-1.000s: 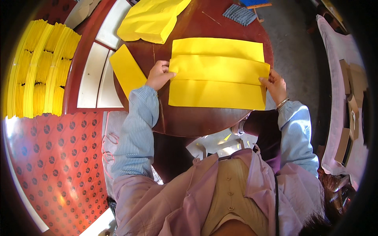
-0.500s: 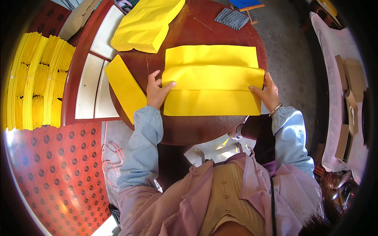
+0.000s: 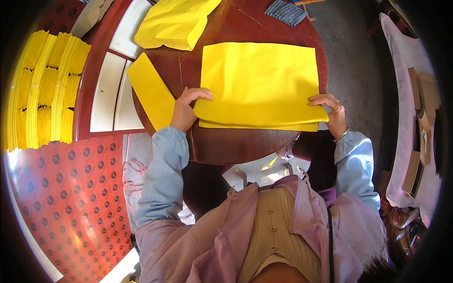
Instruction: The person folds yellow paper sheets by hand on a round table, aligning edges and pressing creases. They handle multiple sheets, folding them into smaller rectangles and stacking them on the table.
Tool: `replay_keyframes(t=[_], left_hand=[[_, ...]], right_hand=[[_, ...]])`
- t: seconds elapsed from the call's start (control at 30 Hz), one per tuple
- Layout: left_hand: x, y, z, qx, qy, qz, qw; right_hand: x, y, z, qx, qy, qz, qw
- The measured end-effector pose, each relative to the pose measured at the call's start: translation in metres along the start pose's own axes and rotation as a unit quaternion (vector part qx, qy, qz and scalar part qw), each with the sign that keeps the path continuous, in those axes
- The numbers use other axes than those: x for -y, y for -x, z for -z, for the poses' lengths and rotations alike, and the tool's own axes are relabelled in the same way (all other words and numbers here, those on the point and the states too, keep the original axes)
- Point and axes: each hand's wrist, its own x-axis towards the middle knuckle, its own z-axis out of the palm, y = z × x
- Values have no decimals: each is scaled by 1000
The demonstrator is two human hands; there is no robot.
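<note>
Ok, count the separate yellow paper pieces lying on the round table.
3: the large folded sheet under both hands, a narrow folded strip by the left hand, and a stack at the far edge. The stack may hide more.

I'm in a small paper-craft workshop: bundled stacks of yellow paper [image 3: 45,89] far left, folded yellow sheets [image 3: 174,21] across my round dark-red wooden table [image 3: 245,146].

Packaging-wise, just flattened brown cardboard boxes [image 3: 421,127] out at 3 o'clock, lying on a pale cloth [image 3: 401,56]. At 9 o'clock there are yellow banded bundles [image 3: 45,89], maybe packed paper. No labels, signs or screens.
</note>
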Motion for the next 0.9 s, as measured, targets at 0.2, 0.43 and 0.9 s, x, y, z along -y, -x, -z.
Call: replay_keyframes(t=[0.2,0.43,0.9], left_hand=[[-34,3,6,80,-231,-113,963],[-30,-13,27,190,-241,-131,943],[-6,-12,-13,-117,56,195,972]], right_hand=[[26,2,1,3,146,83,986],[15,2,8,32,180,94,979],[-16,-3,-13,-86,-108,-180,974]])
